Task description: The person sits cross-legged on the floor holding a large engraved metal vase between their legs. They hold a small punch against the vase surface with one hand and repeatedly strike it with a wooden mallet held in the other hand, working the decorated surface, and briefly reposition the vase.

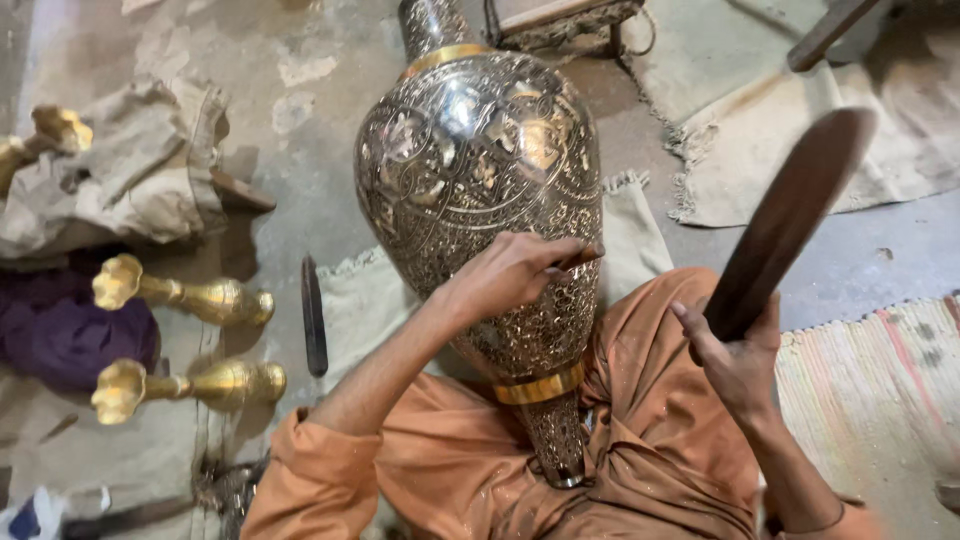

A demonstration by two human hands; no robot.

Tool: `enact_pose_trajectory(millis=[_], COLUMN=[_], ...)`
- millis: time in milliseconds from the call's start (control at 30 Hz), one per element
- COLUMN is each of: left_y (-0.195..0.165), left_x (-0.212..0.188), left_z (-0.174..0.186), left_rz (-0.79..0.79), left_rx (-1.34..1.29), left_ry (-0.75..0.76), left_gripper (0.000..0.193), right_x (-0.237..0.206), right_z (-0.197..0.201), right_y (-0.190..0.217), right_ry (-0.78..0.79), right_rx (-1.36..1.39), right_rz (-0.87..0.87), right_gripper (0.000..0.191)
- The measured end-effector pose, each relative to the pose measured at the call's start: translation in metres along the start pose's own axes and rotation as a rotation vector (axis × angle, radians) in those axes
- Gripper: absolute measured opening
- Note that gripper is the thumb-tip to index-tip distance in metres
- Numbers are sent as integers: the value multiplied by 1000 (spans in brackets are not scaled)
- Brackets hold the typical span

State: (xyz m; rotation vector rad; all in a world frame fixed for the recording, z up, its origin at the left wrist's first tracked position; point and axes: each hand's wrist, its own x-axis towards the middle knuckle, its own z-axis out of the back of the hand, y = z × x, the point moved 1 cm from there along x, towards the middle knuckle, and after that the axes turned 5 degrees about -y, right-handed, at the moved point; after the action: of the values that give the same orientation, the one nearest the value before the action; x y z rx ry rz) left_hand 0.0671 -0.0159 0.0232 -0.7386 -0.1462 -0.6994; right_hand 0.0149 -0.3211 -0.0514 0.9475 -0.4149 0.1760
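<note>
A large engraved metal vase [478,170], dark with brass bands, lies tilted across my lap with its neck pointing away. My left hand [510,272] rests on the vase's lower body, fingers pinched on a small chisel [580,257] whose tip touches the surface. My right hand [738,352] grips the handle of a dark wooden mallet [790,215], raised up to the right of the vase. My orange clothing [640,440] lies under the vase's foot.
Two small brass vases [185,298] [190,383] lie on the floor at left beside a purple cloth [60,335] and a beige bundle [120,180]. A dark tool [314,315] lies on a cloth mat. A striped rug [870,390] is at right.
</note>
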Motion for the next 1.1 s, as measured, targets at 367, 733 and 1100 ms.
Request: enact_pose_trajectory(millis=[367, 733, 1100], left_y=[-4, -1, 1], left_x=[13, 26, 29], left_z=[15, 15, 14], left_rz=[75, 87, 54], left_rx=[-72, 29, -2], left_ry=[110, 299, 335], left_gripper=[45, 62, 60], right_x=[-15, -9, -16], right_z=[-5, 0, -10], right_y=[-17, -17, -3], right_ry=[0, -183, -132], right_rx=[-184, 352, 139], right_rz=[110, -205, -97], right_gripper=[82, 68, 70])
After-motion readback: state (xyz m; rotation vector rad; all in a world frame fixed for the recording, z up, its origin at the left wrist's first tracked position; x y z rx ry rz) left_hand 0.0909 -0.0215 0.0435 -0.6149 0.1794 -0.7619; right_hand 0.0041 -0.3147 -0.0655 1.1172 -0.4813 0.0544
